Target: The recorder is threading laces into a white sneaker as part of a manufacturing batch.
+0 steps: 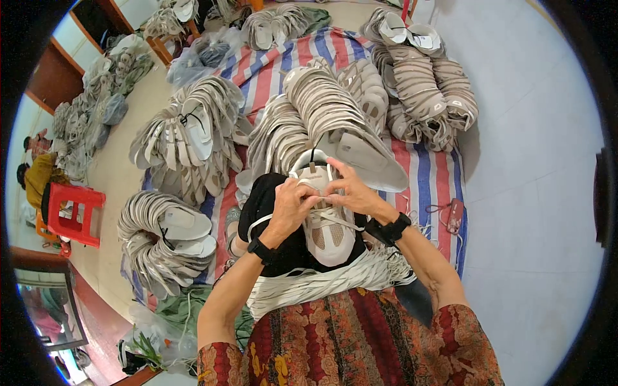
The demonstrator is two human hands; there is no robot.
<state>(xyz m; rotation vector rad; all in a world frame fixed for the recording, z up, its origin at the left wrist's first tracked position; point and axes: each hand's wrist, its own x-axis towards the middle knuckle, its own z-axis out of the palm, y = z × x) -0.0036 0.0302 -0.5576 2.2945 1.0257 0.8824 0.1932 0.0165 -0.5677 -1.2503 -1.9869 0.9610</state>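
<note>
A beige and white shoe upper [330, 245] rests across my lap on dark cloth, its toe toward me. White shoelace crosses its front, and a loose length hangs to the left. My left hand [293, 204] bends over the left eyelet edge, fingertips pinched on the lace. From the other side, my right hand [354, 190] meets it, thumb and fingers closing on the lace while the index finger reaches up beside the tongue. The fingertips hide the exact lace ends. Under the shoe, a thick bundle of white shoelaces [309, 289] lies over my lap.
Stacked shoe uppers [328, 103] stand just ahead on a striped sheet [402, 164]. Tied bundles [170, 238] sit to the left, and more uppers [418, 80] at the far right. A red stool [76, 209] is at the left; a red phone-like object [454, 216] lies right.
</note>
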